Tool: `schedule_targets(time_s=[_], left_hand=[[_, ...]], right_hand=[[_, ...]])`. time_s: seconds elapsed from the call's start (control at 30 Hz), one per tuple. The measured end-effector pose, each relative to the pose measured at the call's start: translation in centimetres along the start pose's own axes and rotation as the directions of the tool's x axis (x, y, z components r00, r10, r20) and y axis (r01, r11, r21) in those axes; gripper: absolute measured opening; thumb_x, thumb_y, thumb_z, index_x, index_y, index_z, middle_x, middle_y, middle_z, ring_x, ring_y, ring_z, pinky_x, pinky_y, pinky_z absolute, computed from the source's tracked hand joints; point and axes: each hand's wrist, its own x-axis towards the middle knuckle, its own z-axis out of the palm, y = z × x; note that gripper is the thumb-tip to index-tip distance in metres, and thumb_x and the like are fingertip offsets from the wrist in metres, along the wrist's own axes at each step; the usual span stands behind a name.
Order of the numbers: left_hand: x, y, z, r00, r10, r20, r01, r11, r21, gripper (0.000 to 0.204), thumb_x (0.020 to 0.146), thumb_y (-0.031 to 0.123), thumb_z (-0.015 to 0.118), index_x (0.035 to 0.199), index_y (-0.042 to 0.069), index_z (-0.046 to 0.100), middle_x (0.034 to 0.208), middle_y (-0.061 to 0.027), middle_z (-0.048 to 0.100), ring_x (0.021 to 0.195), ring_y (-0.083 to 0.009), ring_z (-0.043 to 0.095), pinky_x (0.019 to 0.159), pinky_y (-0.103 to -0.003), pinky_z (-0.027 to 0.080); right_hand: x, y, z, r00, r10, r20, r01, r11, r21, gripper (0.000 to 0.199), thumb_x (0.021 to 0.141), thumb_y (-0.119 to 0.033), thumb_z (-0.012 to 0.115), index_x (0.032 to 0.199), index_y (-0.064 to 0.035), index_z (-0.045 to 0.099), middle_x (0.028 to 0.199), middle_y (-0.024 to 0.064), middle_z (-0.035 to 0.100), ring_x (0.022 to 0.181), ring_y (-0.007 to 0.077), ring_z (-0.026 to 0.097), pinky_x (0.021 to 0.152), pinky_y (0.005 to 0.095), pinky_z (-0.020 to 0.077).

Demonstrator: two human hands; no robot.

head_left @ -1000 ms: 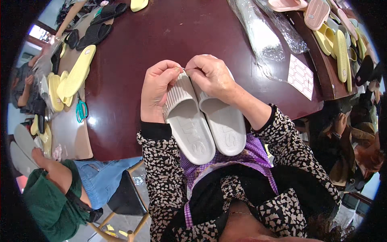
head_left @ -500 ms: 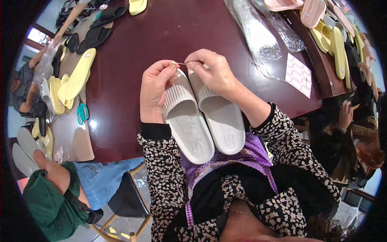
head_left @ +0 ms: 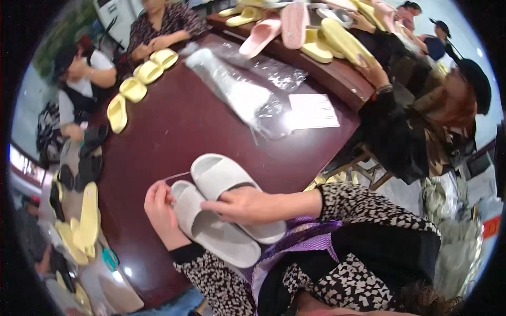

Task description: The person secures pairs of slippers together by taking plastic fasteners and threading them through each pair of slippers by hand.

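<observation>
A pair of light grey slide slippers lies side by side close to my body, toes pointing away. My right hand (head_left: 250, 204) is closed on the right slipper (head_left: 217, 171), its fingers in under the strap and its thumb toward the left slipper (head_left: 226, 239). Beside the left slipper's toe, my left hand (head_left: 162, 210) has its fingers curled in. A thin pale strand (head_left: 178, 176) runs from its fingertips to the slippers' toes. The hidden fingertips of my right hand cannot be made out.
Yellow slippers (head_left: 133, 89) stand in a row at the far left, before a seated person. Clear plastic bags (head_left: 232, 87) and a white printed sheet (head_left: 314, 110) lie on the dark red table (head_left: 158, 139). Teal-handled scissors (head_left: 110, 259) lie at left. A co-worker's hand (head_left: 374, 73) handles yellow slippers at right.
My view has swung to the right and up. My right hand has left the strand at the toes and moved into the right slipper's strap. My left hand stays by the toe.
</observation>
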Motion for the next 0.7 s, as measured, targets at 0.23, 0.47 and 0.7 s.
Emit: schedule_targets(time_s=[0.23, 0.47, 0.7], left_hand=[[0.7, -0.9, 0.2, 0.990, -0.024, 0.138, 0.026, 1.000, -0.011, 0.011, 0.089, 0.007, 0.053, 0.096, 0.001, 0.059, 0.081, -0.0049, 0.059, 0.061, -0.0073, 0.050, 0.054, -0.019, 0.040], [2.1, -1.9, -3.3, 0.997, 0.028, -0.069, -0.039, 0.985, -0.171, 0.016, 0.089, 0.009, 0.052, 0.103, 0.002, 0.056, 0.086, -0.0054, 0.060, 0.061, -0.0085, 0.051, 0.054, -0.021, 0.040], [2.5, -3.1, -4.2, 0.997, -0.030, -0.073, 0.020, 0.991, -0.132, 0.019, 0.089, 0.011, 0.052, 0.106, 0.003, 0.056, 0.085, -0.0054, 0.061, 0.061, -0.0088, 0.051, 0.053, -0.023, 0.040]], right_hand=[[1.7, 1.9, 1.6, 0.994, 0.103, -0.025, -0.104, 0.992, -0.066, 0.037, 0.078, -0.020, 0.059, 0.110, -0.0052, 0.048, 0.073, 0.0185, 0.057, 0.064, 0.0331, 0.061, 0.053, 0.0423, 0.0479], [1.2, 4.5, -3.4, 0.942, 0.333, -0.032, -0.333, 0.926, -0.179, 0.041, 0.078, -0.016, 0.056, 0.116, -0.0052, 0.048, 0.079, 0.0184, 0.062, 0.070, 0.0348, 0.062, 0.063, 0.0434, 0.0502], [1.3, 11.9, -17.4, 0.859, 0.430, -0.278, -0.512, 0.736, -0.443, 0.040, 0.072, -0.009, 0.063, 0.111, -0.0102, 0.056, 0.091, 0.0174, 0.063, 0.083, 0.0322, 0.062, 0.071, 0.0409, 0.0499]])
